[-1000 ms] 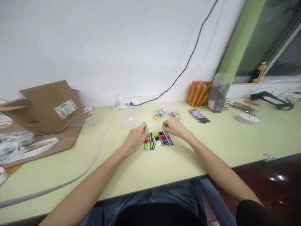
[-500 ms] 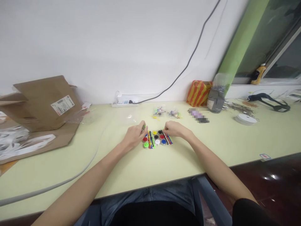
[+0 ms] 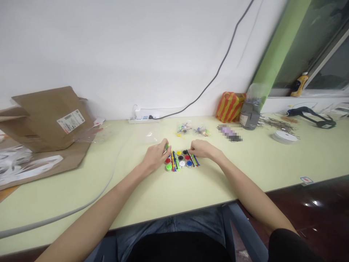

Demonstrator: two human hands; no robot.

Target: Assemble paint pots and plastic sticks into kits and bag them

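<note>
The left hand (image 3: pixel 155 157) pinches a green piece (image 3: pixel 167 146) beside round caps (image 3: pixel 182 164) and sticks (image 3: pixel 175 161), apparently lined up on the desk (image 3: pixel 163 198) for easy sorting, while the right hand (image 3: pixel 203 148) curls at some sticks, its grip hidden.

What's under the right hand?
Colored sticks show at the near edge of the right hand, beside a blue disc. Anything directly beneath the hand or inside its grip is covered.

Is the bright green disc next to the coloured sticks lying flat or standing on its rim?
Lying flat: the bright green disc shows its round face turned up, beside the coloured sticks.
</note>
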